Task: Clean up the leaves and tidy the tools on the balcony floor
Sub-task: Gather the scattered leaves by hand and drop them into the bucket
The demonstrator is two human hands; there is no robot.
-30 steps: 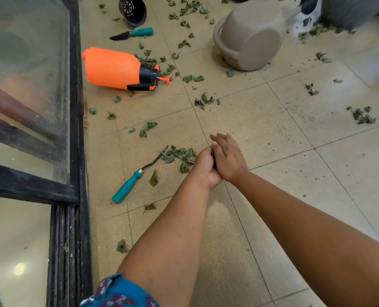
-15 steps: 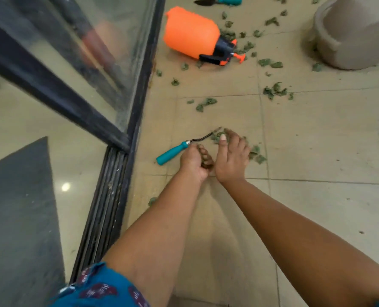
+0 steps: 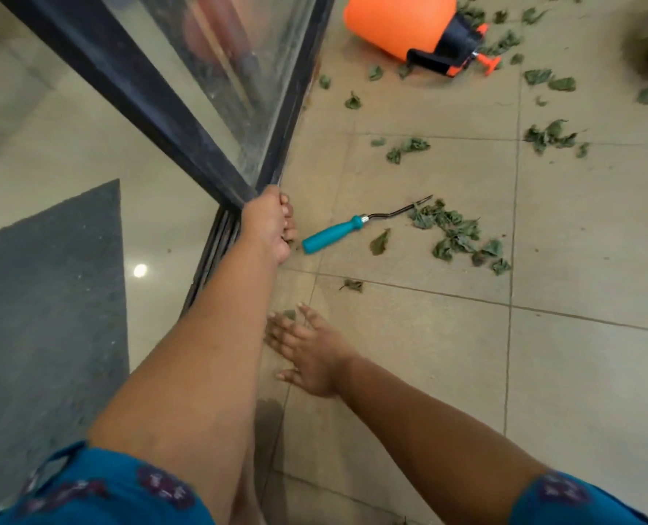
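- Leaves (image 3: 457,233) are scattered over the tiles right of centre, beside our teal-handled weeder (image 3: 332,234).
- Our left hand (image 3: 271,227) is curled tight at the door frame's (image 3: 277,161) bottom corner; can't tell what's inside.
- Our right hand (image 3: 307,354) is spread flat, fingertips at one leaf (image 3: 289,314).
- Orange sprayer (image 3: 413,28) is cut off up top, no readable label.
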